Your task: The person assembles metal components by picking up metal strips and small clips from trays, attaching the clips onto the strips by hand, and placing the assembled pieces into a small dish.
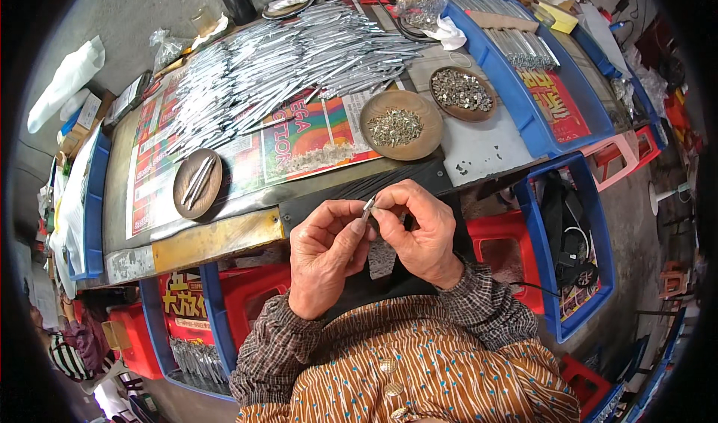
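Left hand (325,255) and right hand (419,236) meet above counter (217,236) edge, fingers of both closed on 1 thin metal strip (368,207). Strip looks light, stiff, slippery, probably sharp-edged; best pinched near ends. 2 bowls of small metal bits (394,127) beyond.

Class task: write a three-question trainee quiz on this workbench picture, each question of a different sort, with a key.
1. True or false: both hands pinch one small metal piece.
2. Which dish holds a few long metal strips? A) the left round dish B) the middle dish C) the far dish
3. Fill in: the big heap of silvery strips lies on a printed ____.

Key:
1. True: left hand and right hand meet at it.
2. A.
3. Poster.
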Demonstrator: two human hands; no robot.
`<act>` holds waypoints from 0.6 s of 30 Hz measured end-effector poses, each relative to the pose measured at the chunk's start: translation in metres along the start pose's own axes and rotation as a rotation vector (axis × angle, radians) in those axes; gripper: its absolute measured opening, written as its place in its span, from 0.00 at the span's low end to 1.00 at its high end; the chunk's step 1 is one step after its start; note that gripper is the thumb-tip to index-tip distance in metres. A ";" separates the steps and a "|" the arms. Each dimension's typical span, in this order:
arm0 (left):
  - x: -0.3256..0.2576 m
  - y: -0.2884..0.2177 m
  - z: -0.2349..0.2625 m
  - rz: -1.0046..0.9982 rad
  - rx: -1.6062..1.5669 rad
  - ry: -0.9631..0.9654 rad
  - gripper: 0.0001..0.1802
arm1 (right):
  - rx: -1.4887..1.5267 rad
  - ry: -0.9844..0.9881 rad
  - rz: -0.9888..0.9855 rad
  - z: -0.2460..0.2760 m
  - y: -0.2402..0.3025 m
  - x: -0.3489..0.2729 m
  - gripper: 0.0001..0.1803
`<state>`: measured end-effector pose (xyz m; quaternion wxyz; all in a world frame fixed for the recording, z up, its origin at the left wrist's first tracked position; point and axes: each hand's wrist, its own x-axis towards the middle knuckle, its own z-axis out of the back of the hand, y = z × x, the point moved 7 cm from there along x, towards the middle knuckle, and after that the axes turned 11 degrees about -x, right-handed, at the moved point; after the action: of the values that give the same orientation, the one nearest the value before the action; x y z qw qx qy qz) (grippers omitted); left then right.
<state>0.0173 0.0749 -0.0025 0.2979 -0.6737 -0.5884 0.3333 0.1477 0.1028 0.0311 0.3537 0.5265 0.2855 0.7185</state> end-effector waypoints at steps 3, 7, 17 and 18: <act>0.000 0.000 -0.001 -0.018 0.002 -0.001 0.09 | -0.116 -0.038 0.109 -0.001 0.003 -0.002 0.07; 0.000 -0.001 -0.002 -0.044 0.027 0.000 0.09 | -0.303 -0.143 0.315 0.000 0.014 -0.003 0.07; 0.000 -0.003 -0.004 -0.186 0.213 -0.014 0.07 | 0.156 0.045 -0.221 -0.003 -0.018 -0.004 0.04; -0.001 -0.007 -0.005 -0.255 0.340 -0.008 0.07 | 0.351 0.067 -0.357 -0.008 -0.027 -0.005 0.04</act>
<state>0.0172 0.0749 0.0059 0.4449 -0.5327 -0.6051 0.3901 0.1463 0.1143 0.0050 0.3685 0.4968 0.5060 0.6012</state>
